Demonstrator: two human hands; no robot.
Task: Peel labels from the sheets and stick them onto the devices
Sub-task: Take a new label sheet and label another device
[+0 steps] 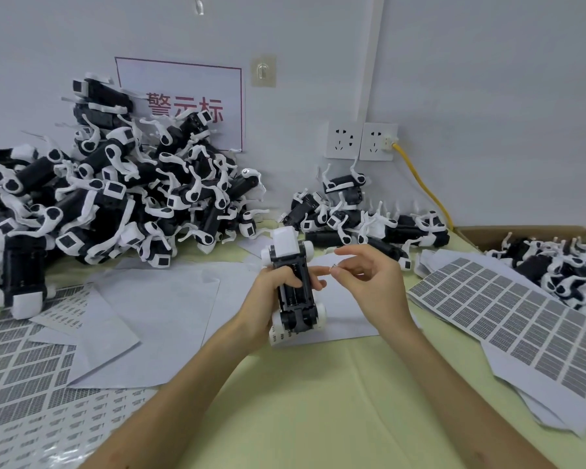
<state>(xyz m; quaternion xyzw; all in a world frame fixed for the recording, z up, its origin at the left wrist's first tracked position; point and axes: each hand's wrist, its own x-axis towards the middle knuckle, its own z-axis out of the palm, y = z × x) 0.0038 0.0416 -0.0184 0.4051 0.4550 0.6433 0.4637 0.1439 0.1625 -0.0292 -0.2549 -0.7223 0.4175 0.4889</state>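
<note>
My left hand (268, 299) grips a black-and-white device (293, 282) upright above the table, its open black underside facing me. Just to its right, my right hand (369, 275) pinches a small label (334, 267) between thumb and forefinger, close to the device's side. A label sheet (508, 306) with rows of grey labels lies to the right. More label sheets (31, 367) lie at the left, partly peeled.
A big heap of the same devices (109, 191) fills the back left against the wall. A smaller group (352, 214) lies at the back centre. A cardboard box (555, 262) at the right holds more. Blank backing papers (156, 306) cover the table's middle. A yellow cable (420, 184) hangs from wall sockets.
</note>
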